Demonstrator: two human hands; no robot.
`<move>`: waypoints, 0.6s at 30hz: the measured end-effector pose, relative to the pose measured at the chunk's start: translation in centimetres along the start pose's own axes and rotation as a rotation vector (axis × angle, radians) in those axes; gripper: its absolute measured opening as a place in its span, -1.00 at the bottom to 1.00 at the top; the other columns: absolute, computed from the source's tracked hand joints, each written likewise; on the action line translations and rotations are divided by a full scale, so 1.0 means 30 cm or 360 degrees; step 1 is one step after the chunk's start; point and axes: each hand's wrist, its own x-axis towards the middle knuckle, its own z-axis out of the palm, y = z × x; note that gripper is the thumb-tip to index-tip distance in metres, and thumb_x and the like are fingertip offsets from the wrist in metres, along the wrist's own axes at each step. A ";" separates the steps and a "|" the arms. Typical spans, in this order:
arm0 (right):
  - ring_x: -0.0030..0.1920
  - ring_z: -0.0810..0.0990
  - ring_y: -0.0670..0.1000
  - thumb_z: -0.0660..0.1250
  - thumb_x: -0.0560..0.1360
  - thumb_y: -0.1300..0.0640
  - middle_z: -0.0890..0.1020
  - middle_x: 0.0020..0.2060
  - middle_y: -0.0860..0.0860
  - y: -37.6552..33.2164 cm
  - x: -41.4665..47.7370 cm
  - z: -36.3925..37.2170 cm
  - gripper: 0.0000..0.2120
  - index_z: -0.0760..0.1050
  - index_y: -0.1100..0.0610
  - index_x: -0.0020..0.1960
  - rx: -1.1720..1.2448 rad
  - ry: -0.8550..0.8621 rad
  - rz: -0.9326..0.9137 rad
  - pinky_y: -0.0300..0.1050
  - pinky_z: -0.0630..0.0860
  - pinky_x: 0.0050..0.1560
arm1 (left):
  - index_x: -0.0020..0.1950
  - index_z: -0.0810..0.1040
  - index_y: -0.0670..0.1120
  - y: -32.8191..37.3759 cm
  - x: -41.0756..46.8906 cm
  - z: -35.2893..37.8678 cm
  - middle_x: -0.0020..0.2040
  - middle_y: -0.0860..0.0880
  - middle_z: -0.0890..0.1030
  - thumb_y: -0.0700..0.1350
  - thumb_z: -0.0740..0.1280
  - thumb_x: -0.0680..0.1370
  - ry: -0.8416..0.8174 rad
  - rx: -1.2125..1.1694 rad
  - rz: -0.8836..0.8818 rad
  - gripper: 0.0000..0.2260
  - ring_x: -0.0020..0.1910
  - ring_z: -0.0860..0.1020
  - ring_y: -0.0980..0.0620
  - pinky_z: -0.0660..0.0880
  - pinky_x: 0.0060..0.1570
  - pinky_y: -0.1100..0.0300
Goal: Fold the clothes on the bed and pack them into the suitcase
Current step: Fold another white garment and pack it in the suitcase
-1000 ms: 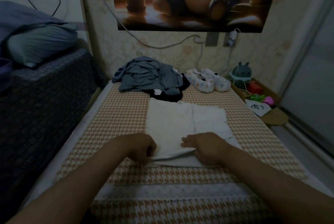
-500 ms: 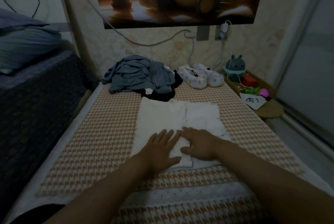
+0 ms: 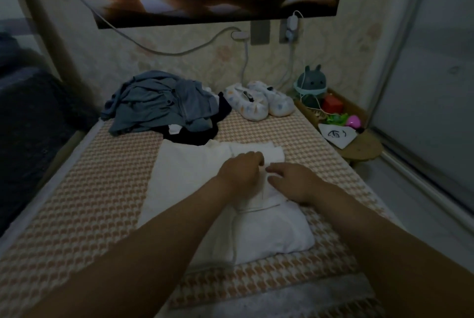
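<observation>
A white garment point(image 3: 189, 174) lies partly folded in the middle of the bed point(image 3: 84, 189), with a thicker folded part point(image 3: 272, 235) at its near end. My left hand point(image 3: 241, 171) is on the garment's middle, fingers curled down onto a fold of the cloth. Right beside it, my right hand point(image 3: 292, 184) rests flat on the garment, fingers stretched towards the left hand. A crumpled grey-blue garment point(image 3: 159, 105) sits at the far end of the bed on top of a black garment point(image 3: 195, 134). No suitcase is in view.
A pair of white patterned slippers point(image 3: 259, 103) lies at the bed's far right. Right of the bed is a low wooden stand point(image 3: 364, 148) with a round green toy point(image 3: 311, 84), small coloured toys and a paper. Dark furniture stands on the left, and cables hang on the wall.
Both hands have moved from the garment's near edge up to its middle. The left hand went from flat to curled. The near end now lies folded over, thicker than before.
</observation>
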 end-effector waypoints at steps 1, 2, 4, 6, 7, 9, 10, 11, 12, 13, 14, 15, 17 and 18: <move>0.34 0.43 0.05 0.18 0.61 -0.03 0.45 0.38 0.01 0.013 0.003 -0.009 -0.63 0.42 0.02 0.38 0.0060 0.0179 -0.0010 -0.12 0.34 0.33 | 0.25 0.45 -0.16 0.002 0.050 0.003 0.13 -0.15 0.51 -0.19 0.19 0.59 -0.0037 0.0000 0.0010 -0.75 0.05 0.49 -0.12 0.34 -0.11 0.09; 0.24 0.49 0.06 0.19 0.60 0.02 0.51 0.28 0.04 0.031 0.004 -0.015 -0.70 0.48 0.03 0.30 0.0025 0.0338 0.0001 -0.11 0.40 0.23 | 0.30 0.44 -0.15 0.005 0.097 0.006 0.20 -0.15 0.49 -0.24 0.20 0.58 -0.0072 -0.0004 0.0057 -0.72 0.10 0.49 -0.12 0.36 -0.07 0.09; 0.15 0.50 0.10 0.23 0.55 0.01 0.52 0.17 0.06 0.075 0.005 -0.021 -0.74 0.48 0.04 0.21 -0.0169 0.0517 0.0065 -0.03 0.41 0.16 | 0.39 0.42 -0.17 0.019 0.176 0.011 0.33 -0.17 0.47 -0.22 0.22 0.59 -0.0082 0.0070 0.0305 -0.65 0.23 0.50 -0.12 0.43 0.10 0.06; 0.20 0.45 0.13 0.23 0.53 -0.11 0.47 0.19 0.08 0.115 0.003 -0.020 -0.64 0.41 0.04 0.24 -0.0262 0.0431 0.0168 0.04 0.36 0.21 | 0.43 0.40 -0.17 0.049 0.230 0.011 0.39 -0.16 0.46 -0.12 0.18 0.63 -0.0145 0.0206 0.0628 -0.63 0.29 0.50 -0.12 0.46 0.20 0.06; 0.23 0.41 0.13 0.22 0.52 -0.15 0.45 0.22 0.08 0.127 0.001 -0.021 -0.60 0.38 0.04 0.26 -0.0269 0.0358 0.0213 0.05 0.33 0.25 | 0.47 0.34 -0.12 0.065 0.248 0.007 0.43 -0.13 0.42 -0.08 0.14 0.64 -0.0263 0.0319 0.0699 -0.61 0.33 0.46 -0.10 0.42 0.23 0.07; 0.27 0.37 0.12 0.19 0.53 -0.18 0.41 0.24 0.08 0.141 0.000 -0.020 -0.58 0.37 0.03 0.28 -0.0275 0.0328 0.0221 0.05 0.26 0.29 | 0.50 0.28 0.01 0.071 0.276 0.005 0.41 -0.10 0.40 -0.06 0.15 0.64 -0.0550 0.0578 0.0707 -0.59 0.29 0.44 -0.13 0.40 0.15 0.04; 0.27 0.36 0.12 0.18 0.54 -0.18 0.41 0.25 0.08 0.141 -0.002 -0.018 -0.58 0.38 0.02 0.29 -0.0285 0.0345 0.0205 0.05 0.24 0.29 | 0.48 0.31 0.05 0.064 0.288 0.007 0.32 -0.11 0.44 -0.07 0.19 0.61 -0.0546 0.0609 0.0721 -0.58 0.18 0.48 -0.15 0.45 0.02 0.00; 0.27 0.35 0.12 0.16 0.55 -0.18 0.41 0.25 0.08 0.136 -0.003 -0.017 -0.59 0.40 0.02 0.29 -0.0305 0.0373 0.0191 0.05 0.24 0.29 | 0.43 0.36 0.05 0.054 0.291 0.005 0.22 -0.12 0.46 -0.09 0.23 0.58 -0.0516 0.0641 0.0704 -0.60 0.09 0.51 -0.16 0.48 -0.10 0.00; 0.26 0.34 0.12 0.15 0.55 -0.19 0.42 0.24 0.08 0.125 -0.004 -0.018 -0.59 0.44 0.02 0.27 -0.0347 0.0402 0.0181 0.04 0.24 0.28 | 0.38 0.42 0.03 0.035 0.292 0.010 0.16 -0.12 0.47 -0.09 0.25 0.57 -0.0478 0.0642 0.0657 -0.64 0.04 0.52 -0.16 0.46 -0.16 0.03; 0.22 0.35 0.11 0.14 0.55 -0.19 0.45 0.19 0.07 0.111 -0.005 -0.020 -0.61 0.51 0.01 0.21 -0.0385 0.0433 0.0162 0.03 0.26 0.27 | 0.33 0.47 0.00 0.021 0.287 0.004 0.14 -0.12 0.47 -0.09 0.26 0.56 -0.0422 0.0621 0.0619 -0.68 0.03 0.51 -0.15 0.42 -0.19 0.07; 0.14 0.39 0.09 0.14 0.55 -0.21 0.50 0.08 0.05 0.090 -0.012 -0.028 -0.64 0.58 0.00 0.08 -0.0394 0.0451 0.0138 0.02 0.30 0.23 | 0.29 0.51 -0.04 0.005 0.279 -0.002 0.12 -0.13 0.48 -0.11 0.27 0.56 -0.0366 0.0584 0.0590 -0.71 0.02 0.51 -0.15 0.38 -0.21 0.09; 0.00 0.44 0.04 0.16 0.54 -0.23 0.54 -0.10 0.01 0.065 -0.018 -0.036 -0.64 0.60 -0.01 -0.14 -0.0298 0.0439 0.0094 0.00 0.36 0.14 | 0.24 0.55 -0.08 -0.010 0.270 -0.018 0.10 -0.15 0.49 -0.15 0.28 0.55 -0.0311 0.0515 0.0557 -0.73 0.00 0.51 -0.16 0.35 -0.23 0.11; -0.35 0.40 -0.04 0.25 0.51 -0.23 0.43 -0.44 -0.05 0.007 -0.033 -0.058 -0.56 0.39 0.02 -0.43 0.0109 0.0226 0.0076 -0.06 0.39 -0.20 | 0.11 0.61 -0.16 -0.040 0.246 -0.061 0.01 -0.18 0.50 -0.25 0.30 0.51 -0.0175 0.0371 0.0502 -0.79 -0.07 0.52 -0.17 0.38 -0.24 0.08; -0.42 0.37 -0.05 0.29 0.49 -0.20 0.39 -0.48 -0.05 -0.026 -0.039 -0.070 -0.56 0.34 0.02 -0.43 0.0274 0.0051 0.0111 -0.10 0.33 -0.32 | 0.02 0.62 -0.19 -0.061 0.230 -0.086 -0.04 -0.19 0.50 -0.29 0.30 0.48 -0.0101 0.0298 0.0507 -0.83 -0.12 0.52 -0.18 0.39 -0.26 0.07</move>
